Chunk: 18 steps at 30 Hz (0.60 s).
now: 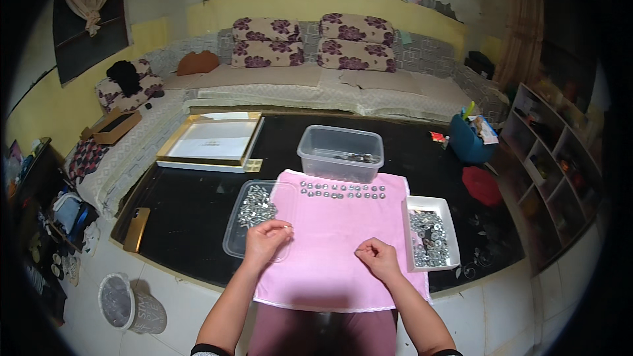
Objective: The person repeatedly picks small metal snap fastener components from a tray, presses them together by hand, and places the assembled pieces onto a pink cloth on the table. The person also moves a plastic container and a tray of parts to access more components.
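My left hand point(267, 241) is over the right side of a clear plastic lid point(237, 246), thumb and fingertips pinched together. A tiny bright spot shows at those fingertips, too small to identify. On the lid lies a heap of small metal cylindrical pieces point(256, 206). My right hand point(380, 258) is curled above the pink cloth point(326, 237), its fingertips together; whether they hold something small is unclear. Two rows of small round metal parts point(342, 192) lie along the cloth's far edge. To the right, a white box point(452, 232) holds metal washers or nuts point(429, 240).
Behind the cloth stands a clear plastic tub point(341, 165) with some metal parts inside. The black table point(188, 202) also bears a gold-edged shallow box point(210, 141), a phone point(137, 230), a blue container point(470, 141) and a red item point(481, 186). A waste bin point(131, 304) stands on the floor.
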### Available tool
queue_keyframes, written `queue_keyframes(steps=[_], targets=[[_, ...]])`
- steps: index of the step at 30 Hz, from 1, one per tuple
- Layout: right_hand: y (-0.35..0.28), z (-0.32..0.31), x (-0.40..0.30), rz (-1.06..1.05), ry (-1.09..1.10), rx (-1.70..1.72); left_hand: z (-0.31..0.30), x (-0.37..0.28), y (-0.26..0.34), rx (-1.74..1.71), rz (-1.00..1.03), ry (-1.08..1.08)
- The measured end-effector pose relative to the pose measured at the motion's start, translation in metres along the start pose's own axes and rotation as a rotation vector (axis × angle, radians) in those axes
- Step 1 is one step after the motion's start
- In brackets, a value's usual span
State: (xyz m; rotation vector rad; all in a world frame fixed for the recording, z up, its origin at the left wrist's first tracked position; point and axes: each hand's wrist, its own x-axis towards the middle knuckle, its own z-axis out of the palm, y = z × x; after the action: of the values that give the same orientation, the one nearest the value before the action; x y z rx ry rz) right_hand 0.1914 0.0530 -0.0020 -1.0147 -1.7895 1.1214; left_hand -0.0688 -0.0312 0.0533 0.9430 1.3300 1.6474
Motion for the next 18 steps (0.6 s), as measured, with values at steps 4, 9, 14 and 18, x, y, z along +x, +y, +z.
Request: queue_keyframes(steps=[4,9,14,18], targets=[[-0.002,0.000,0.001,0.006,-0.002,0.000,0.048,-0.008,-0.019,-0.009,-0.199,-0.191],[0.001,0.000,0.001,0.004,-0.006,-0.021,0.069,-0.007,-0.054,-0.083,-0.254,-0.318],[-0.001,-0.003,0.002,0.047,-0.021,0.045,0.070,-0.007,-0.058,0.022,-0.204,-0.325],[0.003,-0.002,0.008,0.108,-0.019,0.385,0.071,-0.009,-0.056,0.010,-0.175,-0.333]])
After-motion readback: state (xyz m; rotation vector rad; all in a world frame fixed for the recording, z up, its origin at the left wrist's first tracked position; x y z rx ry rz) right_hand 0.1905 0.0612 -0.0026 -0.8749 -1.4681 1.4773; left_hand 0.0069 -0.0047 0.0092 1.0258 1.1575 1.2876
